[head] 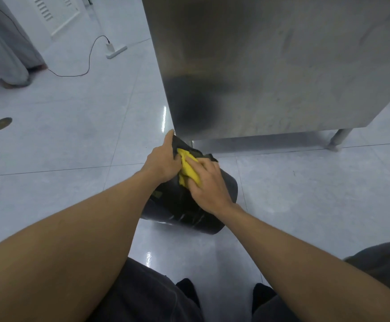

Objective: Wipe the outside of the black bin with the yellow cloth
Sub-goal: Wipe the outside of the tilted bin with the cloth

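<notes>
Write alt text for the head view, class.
A right hand presses a yellow cloth against a tilted black bin on the tiled floor, while the left hand steadies the bin beside a steel cabinet.

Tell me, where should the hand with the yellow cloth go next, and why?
Probably slide the right hand and its crumpled yellow cloth down the round black plastic bin toward its lower wall. The cloth sits near the rim, where the left hand steadies the bin, and pale streaks show lower down.

Bare forearms (73, 240), no sleeves; dark grey trousers (143, 296) at the knees.
</notes>
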